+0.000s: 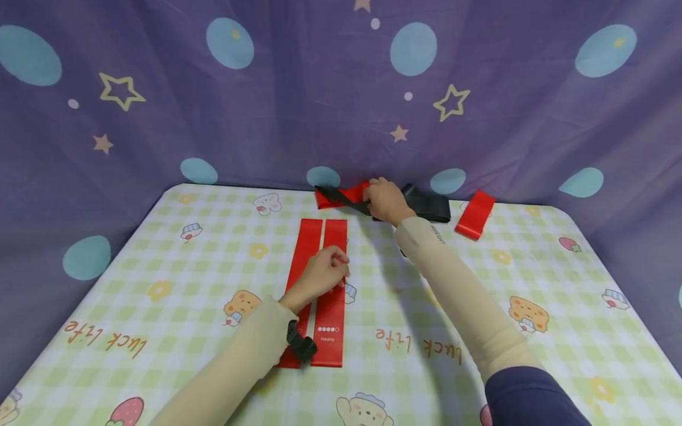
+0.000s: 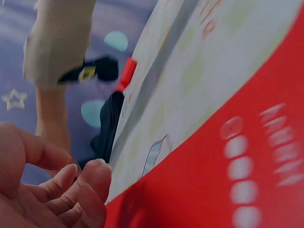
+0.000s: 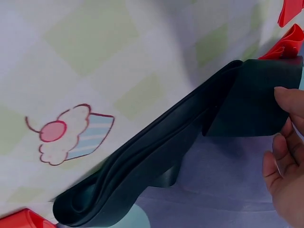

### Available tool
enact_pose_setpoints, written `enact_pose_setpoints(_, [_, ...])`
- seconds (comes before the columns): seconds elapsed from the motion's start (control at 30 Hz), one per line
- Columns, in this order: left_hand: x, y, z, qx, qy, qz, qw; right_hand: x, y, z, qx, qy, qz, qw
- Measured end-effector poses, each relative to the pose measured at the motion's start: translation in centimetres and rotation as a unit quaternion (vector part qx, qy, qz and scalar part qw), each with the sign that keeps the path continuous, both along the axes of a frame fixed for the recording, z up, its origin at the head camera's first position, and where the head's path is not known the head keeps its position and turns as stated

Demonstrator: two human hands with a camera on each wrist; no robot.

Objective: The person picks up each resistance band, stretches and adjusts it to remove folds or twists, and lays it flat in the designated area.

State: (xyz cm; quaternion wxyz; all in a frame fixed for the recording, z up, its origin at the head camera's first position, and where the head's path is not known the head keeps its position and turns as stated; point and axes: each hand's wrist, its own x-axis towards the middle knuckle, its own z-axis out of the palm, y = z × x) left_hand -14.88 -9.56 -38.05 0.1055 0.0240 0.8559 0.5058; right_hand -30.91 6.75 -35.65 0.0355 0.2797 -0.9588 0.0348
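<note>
Two long red exercise bands lie side by side, flat, mid-table; the right red band (image 1: 330,313) reads "Heavy" beside a row of dots, and the left red band (image 1: 305,242) is partly covered by my forearm. My left hand (image 1: 319,272) hangs over them with fingers loosely curled, holding nothing. At the back edge, my right hand (image 1: 385,200) pinches the end of a black exercise band (image 3: 251,102) between thumb and fingers. Folded black layers (image 3: 142,156) run beside it along the edge. A crumpled red band (image 1: 351,193) lies left of that hand, crossed by a black strip.
A short folded red band (image 1: 476,215) lies at the back right, past the black layers. Behind the table's back edge hangs a purple curtain (image 1: 341,89). A checked, printed cloth (image 1: 202,349) covers the table. My left wrist carries a black strap (image 1: 301,343).
</note>
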Motion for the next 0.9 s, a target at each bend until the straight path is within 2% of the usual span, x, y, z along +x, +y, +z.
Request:
enact_pose_setpoints(0.17, [-2.8,0.2,-0.4,0.057,-0.049,0.044,0.9962,0.1,0.5,-0.2,-0.005,0.032,0.017,0.999])
enact_pose_setpoints(0.33, [-4.5,0.3,-0.7,0.072,-0.078,0.069,0.9919,0.0,1.3,0.2,-0.065,0.021,0.016,0.998])
enact_pose_setpoints(0.5, [-5.2,0.8,-0.9,0.066,-0.104,0.087,0.9886,-0.1,2.0,1.0,-0.143,-0.034,0.008,0.989])
enact_pose_setpoints(0.6, [-5.4,1.3,-0.8,0.073,-0.105,0.087,0.988,0.0,2.4,1.2,-0.183,-0.056,0.008,0.982])
enact_pose_setpoints(0.77, [-5.8,2.2,-0.7,0.104,-0.1,0.087,0.9858,0.5,2.8,1.0,-0.243,-0.081,0.015,0.966])
enact_pose_setpoints(0.9, [-6.3,2.8,-0.8,0.155,-0.095,0.118,0.9761,1.2,2.9,0.7,-0.281,-0.089,0.009,0.956])
